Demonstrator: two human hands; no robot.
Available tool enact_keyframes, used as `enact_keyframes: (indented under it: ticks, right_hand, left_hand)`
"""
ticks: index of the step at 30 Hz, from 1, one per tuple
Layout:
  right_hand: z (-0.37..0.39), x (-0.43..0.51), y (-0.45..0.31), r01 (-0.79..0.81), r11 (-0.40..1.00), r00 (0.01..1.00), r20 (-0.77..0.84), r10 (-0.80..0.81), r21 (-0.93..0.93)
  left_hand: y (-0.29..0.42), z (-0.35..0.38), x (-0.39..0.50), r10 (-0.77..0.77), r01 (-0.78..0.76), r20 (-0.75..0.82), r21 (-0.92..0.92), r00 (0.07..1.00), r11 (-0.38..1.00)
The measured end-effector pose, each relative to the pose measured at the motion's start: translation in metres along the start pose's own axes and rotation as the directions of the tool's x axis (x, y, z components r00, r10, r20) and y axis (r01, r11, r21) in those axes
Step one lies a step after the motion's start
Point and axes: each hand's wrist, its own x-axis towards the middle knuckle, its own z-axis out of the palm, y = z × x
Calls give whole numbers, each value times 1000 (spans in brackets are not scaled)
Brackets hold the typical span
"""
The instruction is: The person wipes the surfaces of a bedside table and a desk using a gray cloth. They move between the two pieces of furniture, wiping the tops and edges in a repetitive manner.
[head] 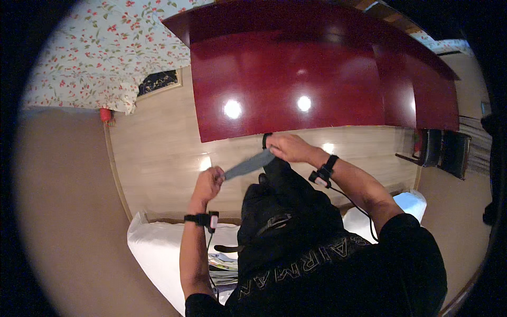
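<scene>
A narrow piece of grey fabric [249, 164], perhaps a sock, stretches at a slant between my two hands. My left hand [208, 184] pinches its lower end. At the higher end, close to the front edge of the dark red table [285, 79], my right hand [293, 148] grips it. A black rounded thing [265, 140] shows beside my right fingers; I cannot tell what it is. My legs in black trousers [293, 194] are below the fabric.
Behind me stands a white-covered sofa [158, 241] with folded fabric items [223, 267] on it. Floral cloth [119, 51] hangs at the far left. A black chair [439, 152] stands at the right, on the pale floor's side. Each wrist wears a strapped device with a cable.
</scene>
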Motion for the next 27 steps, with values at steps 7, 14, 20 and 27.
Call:
enact_keyframes:
  ticks: [7, 14, 20, 27]
  right_hand:
    - [-43, 111, 73, -131, 976, 973, -213, 92, -174]
    - [-20, 151, 79, -197, 946, 785, -620, -5, -257]
    - [52, 123, 57, -345, 919, 850, -478, 221, -189]
    - [96, 134, 74, -418, 875, 809, -538, 236, -244]
  left_hand:
    - [-37, -31, 179, 146, -68, -293, 259, 945, 963]
    - [6, -7, 261, 167, -41, -661, 202, 731, 979]
    - [40, 68, 226, 152, -56, -528, 194, 836, 979]
    - [-12, 92, 200, 6, 111, -446, 236, 895, 965]
